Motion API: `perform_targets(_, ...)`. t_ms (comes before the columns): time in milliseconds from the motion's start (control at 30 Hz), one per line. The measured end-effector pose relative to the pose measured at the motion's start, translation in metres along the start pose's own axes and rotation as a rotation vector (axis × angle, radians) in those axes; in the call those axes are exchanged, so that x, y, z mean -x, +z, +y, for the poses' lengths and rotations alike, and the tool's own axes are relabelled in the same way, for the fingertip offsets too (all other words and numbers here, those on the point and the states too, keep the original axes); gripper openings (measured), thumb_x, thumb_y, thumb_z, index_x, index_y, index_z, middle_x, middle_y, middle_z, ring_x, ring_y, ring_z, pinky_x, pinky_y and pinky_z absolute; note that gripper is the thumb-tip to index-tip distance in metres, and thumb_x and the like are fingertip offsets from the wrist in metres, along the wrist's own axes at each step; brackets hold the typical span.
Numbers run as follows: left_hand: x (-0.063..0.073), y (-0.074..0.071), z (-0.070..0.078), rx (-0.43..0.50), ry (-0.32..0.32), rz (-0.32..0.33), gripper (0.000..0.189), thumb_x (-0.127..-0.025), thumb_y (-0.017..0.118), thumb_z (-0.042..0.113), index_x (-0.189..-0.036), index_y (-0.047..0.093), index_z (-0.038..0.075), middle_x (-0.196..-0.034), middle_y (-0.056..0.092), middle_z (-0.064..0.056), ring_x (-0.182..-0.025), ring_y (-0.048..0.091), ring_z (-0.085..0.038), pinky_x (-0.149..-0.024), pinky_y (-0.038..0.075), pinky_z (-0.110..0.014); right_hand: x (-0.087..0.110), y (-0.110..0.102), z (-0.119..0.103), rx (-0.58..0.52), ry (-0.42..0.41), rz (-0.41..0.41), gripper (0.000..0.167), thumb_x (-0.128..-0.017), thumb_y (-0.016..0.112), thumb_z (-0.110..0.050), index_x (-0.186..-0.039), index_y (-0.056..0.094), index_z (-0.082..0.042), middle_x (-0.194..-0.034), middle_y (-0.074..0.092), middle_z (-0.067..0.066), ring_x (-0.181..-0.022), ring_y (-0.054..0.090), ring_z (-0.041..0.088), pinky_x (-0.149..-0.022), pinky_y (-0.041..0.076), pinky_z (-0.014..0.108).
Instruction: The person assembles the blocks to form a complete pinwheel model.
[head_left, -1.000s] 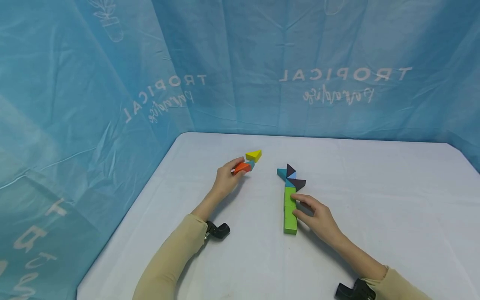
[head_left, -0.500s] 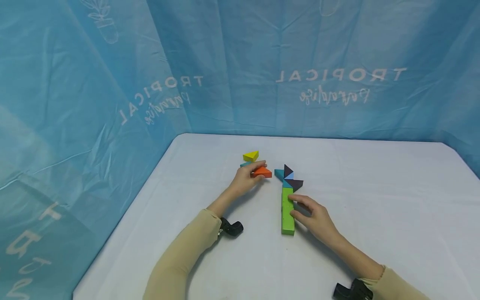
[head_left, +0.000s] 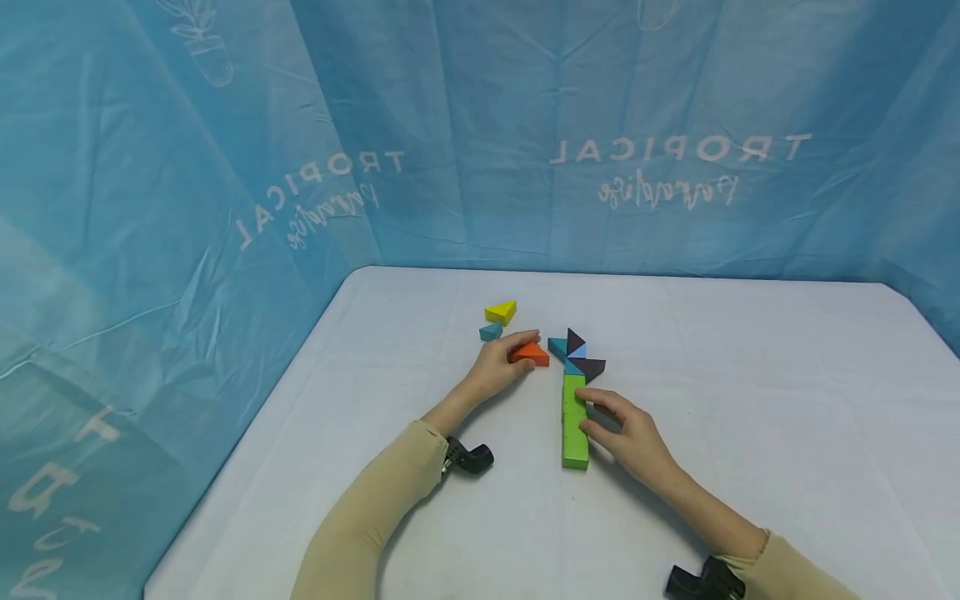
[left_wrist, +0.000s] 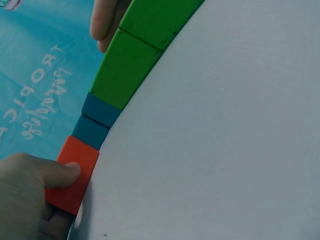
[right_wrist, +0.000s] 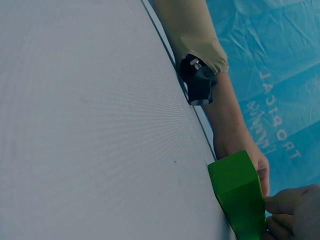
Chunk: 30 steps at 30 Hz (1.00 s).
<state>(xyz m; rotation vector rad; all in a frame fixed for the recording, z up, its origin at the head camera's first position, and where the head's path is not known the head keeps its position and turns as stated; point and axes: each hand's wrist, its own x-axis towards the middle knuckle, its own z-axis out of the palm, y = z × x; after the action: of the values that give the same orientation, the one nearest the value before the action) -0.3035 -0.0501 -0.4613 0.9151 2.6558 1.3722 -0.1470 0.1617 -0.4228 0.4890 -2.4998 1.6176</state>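
My left hand (head_left: pixel 497 365) pinches an orange triangular block (head_left: pixel 532 354) between thumb and fingers, low over the table and just left of a row of blocks. Green blocks (head_left: pixel 575 437) form the near, straight part of that row. Beyond them, blue, teal and dark triangular blocks (head_left: pixel 589 367) fan out like a pinwheel. In the left wrist view the orange block (left_wrist: pixel 75 172) appears beside teal blocks (left_wrist: pixel 100 110). Thumb and index fingertips of my right hand (head_left: pixel 637 433) touch the right side of the green blocks, without wrapping round them.
A yellow triangular block (head_left: pixel 501 312) and a teal one (head_left: pixel 491 332) lie apart, farther left behind my left hand. White cloth covers the table (head_left: pixel 750 400). Blue printed curtains (head_left: pixel 480 167) hang behind and to the left.
The left hand has carried the orange block right and slightly nearer, away from the yellow and loose teal blocks, up to the pinwheel. The right hand stays at the green blocks.
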Motion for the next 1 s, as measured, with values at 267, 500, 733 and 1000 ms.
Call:
perform_targets(267,-0.004,0.002,0.000,0.031,0.012,-0.033,0.049,-0.089,0.062,0.000,-0.136,0.049,0.002,-0.133,0.054,-0.007,-0.125,0.046,-0.016,-0.103,0.037,-0.025,0.000,0.001,0.001,-0.008,-0.007,-0.004,0.039,-0.085,0.064,0.006,-0.123,0.055,0.009,-0.125,0.055,0.024,-0.119,0.049,0.039,-0.097,0.041,0.049)
perform_targets(500,-0.008,0.006,-0.001,0.053,0.031,-0.053,0.050,-0.089,0.062,-0.002,-0.136,0.047,-0.001,-0.135,0.052,-0.009,-0.126,0.045,-0.018,-0.101,0.038,-0.024,0.001,0.001,0.001,-0.008,-0.007,-0.007,0.039,-0.085,0.064,0.007,-0.123,0.056,0.009,-0.125,0.055,0.024,-0.119,0.049,0.039,-0.098,0.041,0.049)
perform_targets(733,-0.012,0.008,0.000,0.131,0.050,-0.057,0.050,-0.087,0.062,-0.007,-0.135,0.047,-0.004,-0.133,0.054,-0.012,-0.124,0.048,-0.020,-0.097,0.041,-0.021,0.000,0.000,0.001,-0.002,-0.011,-0.001,0.038,-0.085,0.064,0.007,-0.122,0.056,0.009,-0.125,0.055,0.023,-0.118,0.050,0.038,-0.098,0.041,0.047)
perform_targets(1000,-0.008,-0.001,0.021,0.206,0.090,-0.089,0.050,-0.086,0.058,-0.013,-0.133,0.042,-0.014,-0.132,0.050,-0.024,-0.123,0.048,-0.030,-0.098,0.043,-0.030,0.001,0.000,0.000,-0.003,-0.004,0.000,0.038,-0.085,0.064,0.007,-0.122,0.056,0.009,-0.125,0.055,0.023,-0.118,0.050,0.038,-0.098,0.041,0.046)
